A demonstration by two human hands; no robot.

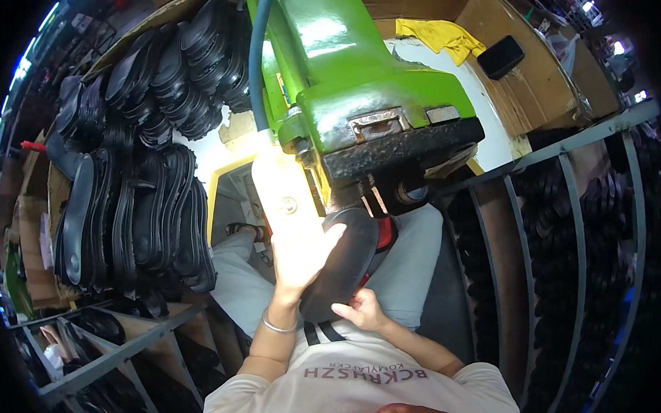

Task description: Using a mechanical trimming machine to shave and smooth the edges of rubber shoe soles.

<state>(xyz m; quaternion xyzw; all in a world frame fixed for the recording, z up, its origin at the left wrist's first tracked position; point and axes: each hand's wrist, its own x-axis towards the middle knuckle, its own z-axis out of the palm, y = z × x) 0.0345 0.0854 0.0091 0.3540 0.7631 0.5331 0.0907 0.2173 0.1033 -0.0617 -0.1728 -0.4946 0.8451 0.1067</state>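
A black shoe sole (341, 269) is held between the person's lap and the green machine head (400, 100), its flat face turned up toward the camera. Its long axis slants steeply: the far, rounded end points away from the body and a little to the right, just under the machine's black lower edge, while the near end points back toward the waist, slightly left. Which end is the toe, I cannot tell. The left hand (300, 253) lies along the sole's left side, its thumb over the sole's face; glare washes out the other fingers, so I cannot tell whether they are grasping it. A bracelet (278, 326) circles that wrist. The right hand (363, 310) grasps the near end at its right edge, thumb on top and the other fingers curled by the edge. Something red (389, 236) shows behind the sole's far right side. A brightly lit white part (280, 176) stands beside the left hand, below a blue-grey hose (258, 58). To the left, stacked black soles (130, 214) stand on edge in rows. Beyond the machine, a yellow cloth (442, 38) and a dark rectangular object (501, 57) lie by an open cardboard box (520, 78). A metal rack (575, 193) holding dark pieces stands at right.
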